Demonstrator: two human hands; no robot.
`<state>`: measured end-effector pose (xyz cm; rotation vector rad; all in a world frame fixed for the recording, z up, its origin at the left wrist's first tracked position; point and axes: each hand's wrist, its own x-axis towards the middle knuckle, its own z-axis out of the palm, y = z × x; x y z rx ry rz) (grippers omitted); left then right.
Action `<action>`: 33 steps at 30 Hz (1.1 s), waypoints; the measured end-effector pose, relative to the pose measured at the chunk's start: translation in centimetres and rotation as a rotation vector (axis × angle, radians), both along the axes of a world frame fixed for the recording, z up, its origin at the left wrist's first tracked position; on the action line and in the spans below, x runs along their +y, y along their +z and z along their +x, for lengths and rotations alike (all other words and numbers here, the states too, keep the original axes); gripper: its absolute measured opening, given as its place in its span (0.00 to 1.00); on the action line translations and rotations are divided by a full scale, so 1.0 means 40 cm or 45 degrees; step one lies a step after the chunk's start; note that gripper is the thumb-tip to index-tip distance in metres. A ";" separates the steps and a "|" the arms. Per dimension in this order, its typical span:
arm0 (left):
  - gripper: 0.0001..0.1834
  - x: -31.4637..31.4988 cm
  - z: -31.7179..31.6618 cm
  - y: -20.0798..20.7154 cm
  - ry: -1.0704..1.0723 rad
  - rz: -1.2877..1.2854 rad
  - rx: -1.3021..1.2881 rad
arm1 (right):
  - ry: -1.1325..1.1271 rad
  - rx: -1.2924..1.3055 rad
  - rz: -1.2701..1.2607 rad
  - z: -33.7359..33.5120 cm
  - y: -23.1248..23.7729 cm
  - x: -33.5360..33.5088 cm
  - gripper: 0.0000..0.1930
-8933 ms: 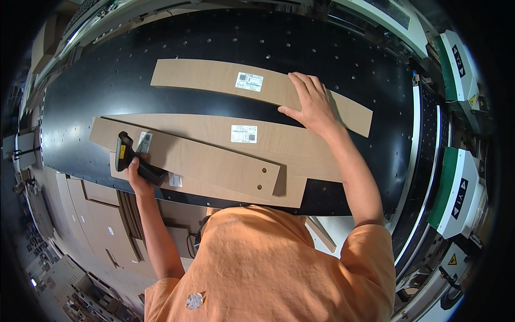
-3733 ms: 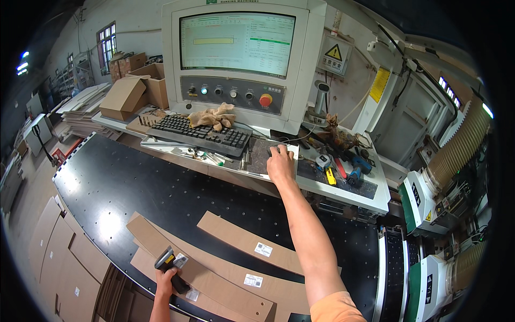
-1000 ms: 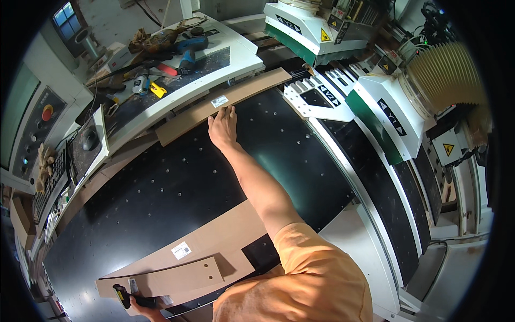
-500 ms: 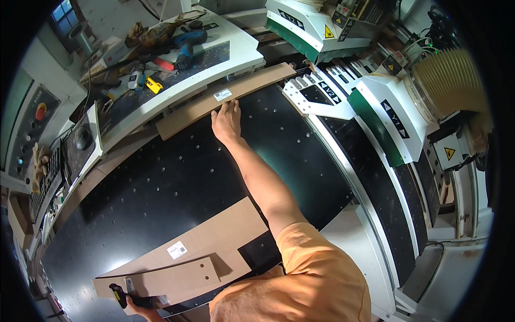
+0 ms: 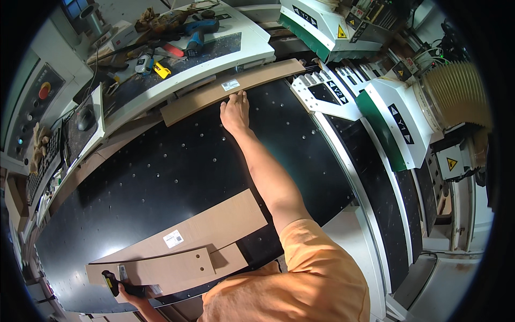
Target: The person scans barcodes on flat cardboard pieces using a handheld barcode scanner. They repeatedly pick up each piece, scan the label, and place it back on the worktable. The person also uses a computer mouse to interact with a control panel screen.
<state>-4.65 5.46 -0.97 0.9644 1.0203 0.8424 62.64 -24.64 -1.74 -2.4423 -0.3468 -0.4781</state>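
In my left hand point(image 5: 127, 294), at the lower left, is a black handheld scanner point(image 5: 111, 283) with a yellow patch, held over the end of a short board point(image 5: 166, 266) with two holes. That board overlaps a longer light-brown board point(image 5: 220, 222) bearing a white label point(image 5: 173, 239). My right arm reaches far across the black table. At its end my right hand point(image 5: 235, 114) has bent fingers closed against the near edge of a long narrow board point(image 5: 271, 73), just below its white label point(image 5: 230, 85). The thumb's contact is partly hidden.
The black table point(image 5: 177, 198) is dotted with small holes. White machine heads point(image 5: 383, 118) with green skirts stand to the right. Beyond the far board, a white-edged bench point(image 5: 225, 45) carries tools and a yellow tape measure point(image 5: 161, 70). A control panel point(image 5: 40, 107) stands at far left.
The whole view has shifted slightly. My right hand's fingers look more bent at the far board's edge. My left hand still holds the scanner over the short board.
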 end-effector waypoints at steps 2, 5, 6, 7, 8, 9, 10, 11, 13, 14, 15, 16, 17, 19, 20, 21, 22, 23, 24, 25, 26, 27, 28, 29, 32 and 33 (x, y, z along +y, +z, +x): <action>0.21 0.003 -0.001 -0.008 0.052 -0.010 -0.009 | 0.009 -0.056 0.013 0.002 -0.001 -0.001 0.24; 0.21 0.010 -0.003 -0.015 0.028 0.008 -0.029 | -0.007 -0.047 0.019 0.001 -0.009 0.001 0.23; 0.21 0.008 -0.004 -0.015 -0.027 0.015 -0.083 | 0.001 -0.050 0.023 0.001 -0.011 -0.002 0.23; 0.21 0.011 -0.001 -0.014 -0.025 0.023 -0.056 | 0.011 -0.044 0.005 0.003 -0.012 -0.007 0.24; 0.22 0.008 -0.001 -0.010 -0.049 0.020 -0.048 | 0.030 -0.031 -0.017 0.003 -0.011 -0.013 0.24; 0.21 0.004 0.006 -0.010 0.000 0.026 -0.032 | 0.040 -0.002 -0.040 0.004 -0.005 -0.020 0.25; 0.20 -0.004 0.013 -0.008 -0.088 -0.004 -0.107 | 0.048 -0.006 -0.050 0.000 0.005 -0.030 0.25; 0.19 -0.006 0.025 -0.003 0.041 -0.004 -0.045 | 0.116 -0.049 -0.010 -0.005 0.023 -0.042 0.25; 0.16 -0.025 0.048 0.007 0.136 -0.045 -0.092 | 0.266 0.226 0.081 -0.057 0.071 -0.053 0.26; 0.15 -0.039 0.063 0.012 0.232 0.049 -0.079 | 0.317 0.523 0.133 -0.091 0.109 -0.039 0.26; 0.15 -0.049 0.065 0.033 0.075 0.031 -0.124 | 0.532 0.536 0.138 -0.154 0.143 -0.026 0.27; 0.16 -0.051 0.075 0.053 0.134 0.005 0.020 | 0.672 0.634 0.109 -0.247 0.167 -0.008 0.27; 0.17 -0.058 0.078 0.078 0.144 -0.001 0.114 | 0.875 0.637 0.020 -0.352 0.187 0.005 0.28; 0.19 -0.070 0.059 0.158 -0.104 -0.080 0.443 | 1.180 0.702 -0.135 -0.545 0.237 0.007 0.29; 0.19 -0.070 0.059 0.196 -0.213 -0.141 0.560 | 1.381 0.668 -0.123 -0.638 0.252 0.011 0.31; 0.19 -0.066 0.056 0.235 -0.363 -0.134 0.662 | 1.416 0.647 -0.237 -0.724 0.261 0.015 0.32; 0.19 -0.069 0.055 0.268 -0.516 -0.103 0.743 | 1.520 0.511 -0.259 -0.797 0.268 0.012 0.34; 0.18 -0.078 0.046 0.300 -0.591 0.018 0.866 | 1.549 0.593 -0.293 -0.857 0.278 0.003 0.37; 0.17 -0.103 0.052 0.311 -0.528 0.243 0.746 | 1.553 0.620 -0.385 -0.908 0.282 0.005 0.41; 0.16 -0.115 0.028 0.340 -0.523 0.295 0.805 | 1.592 0.515 -0.409 -0.951 0.280 0.011 0.43; 0.15 -0.127 0.008 0.362 -0.526 0.316 0.907 | 1.586 0.461 -0.505 -0.985 0.274 0.015 0.45; 0.14 -0.143 -0.012 0.378 -0.465 0.304 0.873 | 1.602 0.373 -0.434 -1.017 0.267 0.014 0.45; 0.13 -0.149 -0.037 0.394 -0.481 0.307 0.904 | 1.584 0.337 -0.438 -1.045 0.258 0.011 0.46; 0.14 -0.156 -0.056 0.402 -0.459 0.322 0.825 | 1.561 0.327 -0.479 -1.062 0.248 0.011 0.47; 0.16 -0.195 -0.099 0.405 -0.315 0.204 0.625 | 1.479 0.237 -0.449 -1.077 0.214 0.028 0.46; 0.17 -0.208 -0.108 0.404 -0.269 0.166 0.533 | 1.443 0.243 -0.468 -1.082 0.207 0.030 0.46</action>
